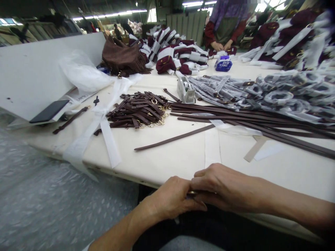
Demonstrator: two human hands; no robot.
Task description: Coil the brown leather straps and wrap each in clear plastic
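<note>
My left hand and my right hand meet at the table's near edge, fingers closed together around a small item with a glint of gold metal that I cannot make out. A loose dark brown strap lies on the white table a short way beyond them. A pile of short brown straps with gold rings sits further back to the left. Long brown straps stretch across the right side.
A tape dispenser stands mid-table. Plastic-wrapped straps heap at the right. A brown fringed bag, maroon bags, a phone and white paper strips lie around. Another person's hands work at the far side. Bubble wrap lies left.
</note>
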